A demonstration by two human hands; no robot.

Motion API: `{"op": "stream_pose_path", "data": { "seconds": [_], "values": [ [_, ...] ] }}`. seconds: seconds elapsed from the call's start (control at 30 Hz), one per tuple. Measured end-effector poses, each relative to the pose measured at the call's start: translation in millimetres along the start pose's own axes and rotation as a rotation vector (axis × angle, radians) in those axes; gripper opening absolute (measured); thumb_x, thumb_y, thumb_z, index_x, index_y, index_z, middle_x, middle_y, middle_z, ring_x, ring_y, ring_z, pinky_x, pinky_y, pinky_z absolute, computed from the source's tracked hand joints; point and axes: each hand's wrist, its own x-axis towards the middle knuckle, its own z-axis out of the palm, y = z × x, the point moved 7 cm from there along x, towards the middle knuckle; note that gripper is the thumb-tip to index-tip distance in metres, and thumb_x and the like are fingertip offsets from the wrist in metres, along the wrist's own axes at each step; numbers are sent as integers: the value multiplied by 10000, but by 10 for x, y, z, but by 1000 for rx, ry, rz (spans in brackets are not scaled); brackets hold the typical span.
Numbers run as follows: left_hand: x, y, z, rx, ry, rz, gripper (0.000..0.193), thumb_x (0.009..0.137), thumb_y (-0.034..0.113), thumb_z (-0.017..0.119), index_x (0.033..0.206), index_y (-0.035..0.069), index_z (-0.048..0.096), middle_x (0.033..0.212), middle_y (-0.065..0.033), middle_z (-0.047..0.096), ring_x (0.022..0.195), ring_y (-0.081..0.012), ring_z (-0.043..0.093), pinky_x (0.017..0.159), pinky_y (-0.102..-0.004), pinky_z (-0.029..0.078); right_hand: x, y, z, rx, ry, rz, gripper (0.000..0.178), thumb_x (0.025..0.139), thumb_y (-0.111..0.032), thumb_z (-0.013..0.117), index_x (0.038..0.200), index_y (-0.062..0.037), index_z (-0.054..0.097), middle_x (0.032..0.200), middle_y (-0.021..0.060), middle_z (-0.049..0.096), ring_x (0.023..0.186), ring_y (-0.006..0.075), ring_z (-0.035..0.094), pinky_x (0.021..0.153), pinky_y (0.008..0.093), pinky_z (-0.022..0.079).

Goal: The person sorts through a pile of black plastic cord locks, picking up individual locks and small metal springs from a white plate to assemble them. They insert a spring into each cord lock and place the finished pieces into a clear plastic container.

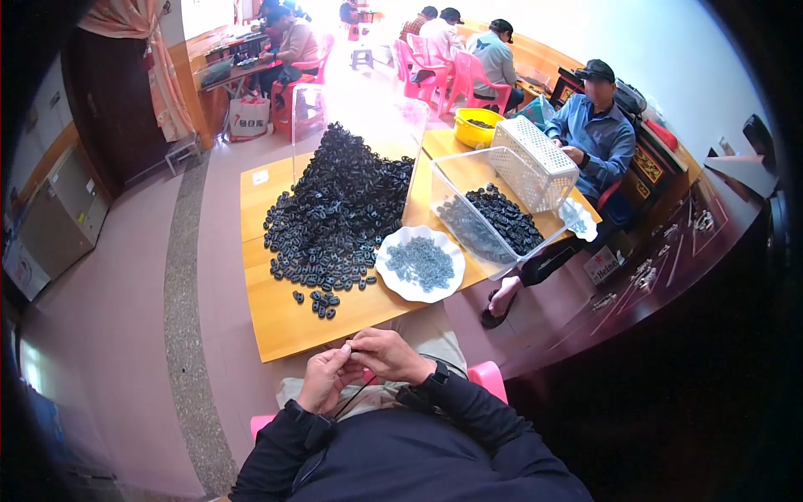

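Note:
Close to my lap, just off the near edge of the wooden table (276, 322), both hands meet at their fingertips. My left hand (323, 378) pinches something small that its fingers hide. Against it, my right hand (390, 355) is also closed in a pinch; whatever lies between the fingers is too small to name. Beyond them a big heap of small black oval parts with holes (343, 201) spreads over the tabletop, several loose ones lying nearest me. Right of the heap sits a white scalloped plate (386, 280) bearing small translucent bluish pieces (421, 261).
A clear plastic bin (456, 224) at the right holds more black parts, with a white perforated basket (535, 159) against it. Behind stands a yellow tub (473, 134). A person in a blue shirt (604, 134) sits at the table's right; others work on pink chairs (485, 84) farther back.

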Motion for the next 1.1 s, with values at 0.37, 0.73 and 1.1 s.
{"op": "stream_pose_path", "data": {
  "seconds": [0.37, 0.73, 1.1],
  "values": [
    [-3, 4, 1, 75, 25, 18, 234, 966, 220, 546, 1005, 9, 640, 921, -78, 673, 816, -156, 665, 751, -283, 556, -9, 2, -51, 6, 63, -8, 177, 827, -60, 667, 983, 21, 649, 921, 150, 657, 805, 277, 660, 682, 324, 524],
    [-27, 16, 119, 58, -32, -12, 237, 975, 209, 514, 1016, 1, 620, 944, -86, 671, 813, -159, 655, 758, -302, 554, -80, 19, -98, 48, 93, -26, 233, 804, -56, 688, 1023, 11, 642, 922, 149, 659, 814, 269, 658, 690, 320, 523],
    [-8, 16, -8, -54, 33, -22, 190, 953, 195, 562, 993, 19, 621, 887, -54, 656, 781, -138, 640, 719, -273, 560, -52, 6, -393, 31, 202, 119, 233, 802, -68, 680, 1026, -15, 643, 850, 144, 663, 744, 248, 659, 670, 316, 517]
  ]
}}
